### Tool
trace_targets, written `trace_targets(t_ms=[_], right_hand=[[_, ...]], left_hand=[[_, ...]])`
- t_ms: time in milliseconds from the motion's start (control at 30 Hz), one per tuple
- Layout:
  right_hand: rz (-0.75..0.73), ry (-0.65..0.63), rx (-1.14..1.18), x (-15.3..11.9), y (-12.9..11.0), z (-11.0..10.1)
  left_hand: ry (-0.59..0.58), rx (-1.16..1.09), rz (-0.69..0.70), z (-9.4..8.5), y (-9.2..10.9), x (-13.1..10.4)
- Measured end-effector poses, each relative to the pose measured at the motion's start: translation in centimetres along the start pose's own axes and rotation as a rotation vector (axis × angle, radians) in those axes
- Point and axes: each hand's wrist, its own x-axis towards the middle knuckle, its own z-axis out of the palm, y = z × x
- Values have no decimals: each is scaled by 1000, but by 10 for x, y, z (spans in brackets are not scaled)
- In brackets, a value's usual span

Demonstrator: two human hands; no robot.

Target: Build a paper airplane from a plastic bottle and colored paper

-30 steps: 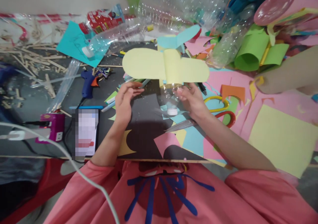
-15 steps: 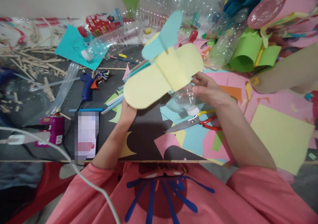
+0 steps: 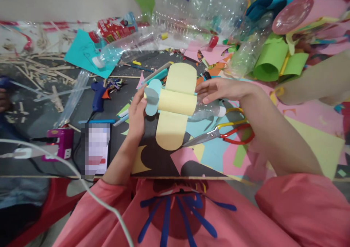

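A paper model plane (image 3: 177, 103), with pale yellow wings and a light blue tail, lies level between my hands, its bottle neck and white cap pointing right. My left hand (image 3: 137, 112) holds it at the tail end, fingers closed on the edge. At the right, my right hand (image 3: 216, 90) is curved beside the bottle end, fingertips near the wing's edge; whether they touch it is unclear. Scissors with red and yellow handles (image 3: 237, 136) lie below my right hand, on blue and pink paper scraps.
A blue glue gun (image 3: 98, 95), a phone (image 3: 95, 148) and a purple power block (image 3: 58, 143) are on the left. Plastic bottles (image 3: 131, 44) and wood sticks fill the back. Another person's arm (image 3: 317, 77) reaches in from the right; a partial hand shows at far left.
The plane has turned from a raised, slanted pose to level, with its tail now at the left and bottle cap at the right. My left hand moved up to the tail.
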Motion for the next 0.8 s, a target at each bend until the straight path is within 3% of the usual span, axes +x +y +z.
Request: trace_targets(t_ms=[100,200,333,367,500,533,667,733,800], right_hand=[[-104,-40,-107,9,1,-11],[-175,-6,-209,18,1,-23],[-295,46,-397,14,-6,-27],[-350,143,-448,8,-8,-23],[-583,755,-591,-28,-8,19],[-602,765,-651,-37,-4,32],[-561,249,-966,-49,27,78],[-560,141,-1080,-43,43,91],[-551,119,-1135,-33,55,98]], left_hand=[[16,68,9,-4,-4,1],[-29,109,50,-8,-4,3],[-67,129,-5,-11,-5,3],[-52,138,-13,-11,-6,3],[78,126,8,-9,-10,4],[133,109,21,-9,-10,5],[324,-25,18,-10,-7,9],[355,-69,-13,-12,-3,10],[362,-73,-37,-14,2,11]])
